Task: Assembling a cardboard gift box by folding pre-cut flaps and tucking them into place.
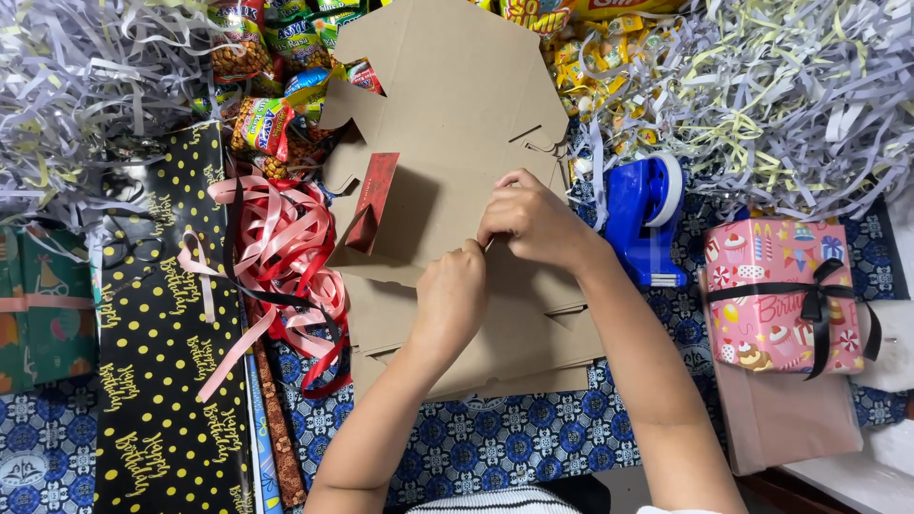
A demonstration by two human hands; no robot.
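**Both hands on a flat cardboard box blank**

While both hands meet at mid-frame, the brown cardboard box blank [447,105] lies flat on the blue patterned cloth [514,443], far flaps reaching twd the top edge. Left hand [452,295] is curled narrow, fingers tucked under so the tips can't be seen; it presses on the card. Right hand [533,219] is bent over a fold line, fingertips pinching the card edge, thumb hidden. A red card strip [373,200] stands tilted in the blank's left cutout; how it's fixed is unclear.

Left of the blank: a tangle of pink & red ribbon [286,247], then a black gift-wrap sheet w/ gold dots [157,381], cut off at the near edge. Snack packets [262,124] sit far left, partly under the blank. Right side: blue tape dispenser [647,214], partly behind the right forearm, & a pink wrapped gift w/ black ribbon [781,295]. Shredded paper [790,95] fills the far corners, burying whatever's beneath.
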